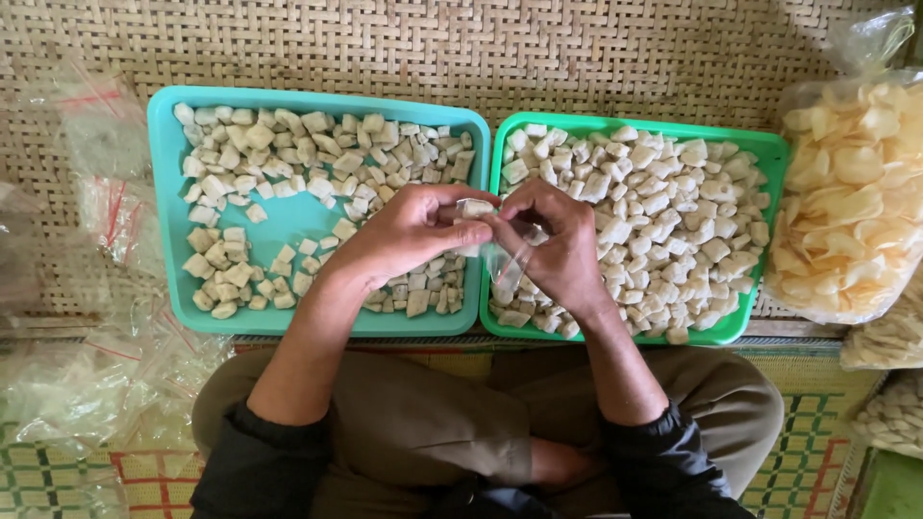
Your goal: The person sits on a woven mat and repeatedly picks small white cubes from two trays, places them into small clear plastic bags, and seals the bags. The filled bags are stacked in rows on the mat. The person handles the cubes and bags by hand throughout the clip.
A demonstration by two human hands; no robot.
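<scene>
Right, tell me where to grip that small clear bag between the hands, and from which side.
Grip the small clear bag at its top edge, where the left hand and right hand already pinch it from either side. It hangs limp below the fingers over the seam between the blue tray and green tray, so a pinch from above, one hand per side, probably keeps its mouth workable.

soft, even daylight fills the scene, bright with no harsh glare. faint, short shadows sit under the left hand (409, 231) and right hand (553, 245). the two trays are sharp in the middle. the clear bags (91, 375) at the left edge look hazy, with mild wide-angle bending toward the corners.
</scene>
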